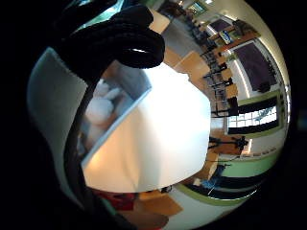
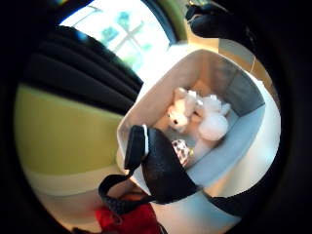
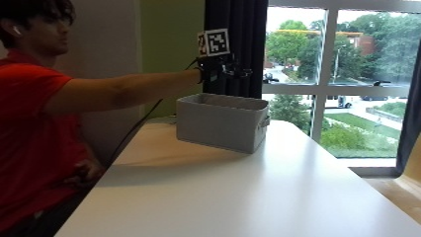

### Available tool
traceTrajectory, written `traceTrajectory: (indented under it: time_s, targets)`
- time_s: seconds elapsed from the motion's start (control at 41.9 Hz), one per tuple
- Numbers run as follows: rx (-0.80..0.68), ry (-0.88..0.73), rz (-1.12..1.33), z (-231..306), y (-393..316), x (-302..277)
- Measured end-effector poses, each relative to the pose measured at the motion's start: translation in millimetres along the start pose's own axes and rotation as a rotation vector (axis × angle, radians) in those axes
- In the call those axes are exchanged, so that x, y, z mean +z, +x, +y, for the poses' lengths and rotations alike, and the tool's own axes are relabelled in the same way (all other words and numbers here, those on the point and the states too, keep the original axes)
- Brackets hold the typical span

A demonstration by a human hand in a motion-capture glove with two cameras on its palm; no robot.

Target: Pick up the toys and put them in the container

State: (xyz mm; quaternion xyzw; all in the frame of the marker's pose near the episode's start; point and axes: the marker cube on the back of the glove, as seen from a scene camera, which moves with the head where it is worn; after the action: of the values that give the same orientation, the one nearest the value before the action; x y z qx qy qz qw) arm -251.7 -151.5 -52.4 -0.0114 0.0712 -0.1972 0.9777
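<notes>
A grey fabric container (image 3: 220,123) stands at the far side of the white table (image 3: 263,192). My gloved right hand (image 3: 217,69) hovers just above its far rim, arm stretched out, with nothing in it. Its fingers (image 1: 120,40) hang loosely curled over the container's wall (image 1: 158,129). Inside the container (image 2: 243,141) lie two white plush toys (image 2: 213,122) (image 2: 179,116) and a small spotted toy (image 2: 181,148). The plush toys (image 1: 98,108) also show in the little finger side view. No toy shows on the table in the outside view.
Behind the container hang a dark curtain (image 3: 233,19) and a large window (image 3: 342,74). The table's near half stretches toward the camera. The person's bare left hand (image 3: 85,173) rests by the hip, off the table.
</notes>
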Motion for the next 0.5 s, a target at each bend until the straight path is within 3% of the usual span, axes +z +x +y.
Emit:
traceTrajectory:
  time_s: [0.501]
  targets:
    - [0.118,-0.01,0.016,104,126,48]
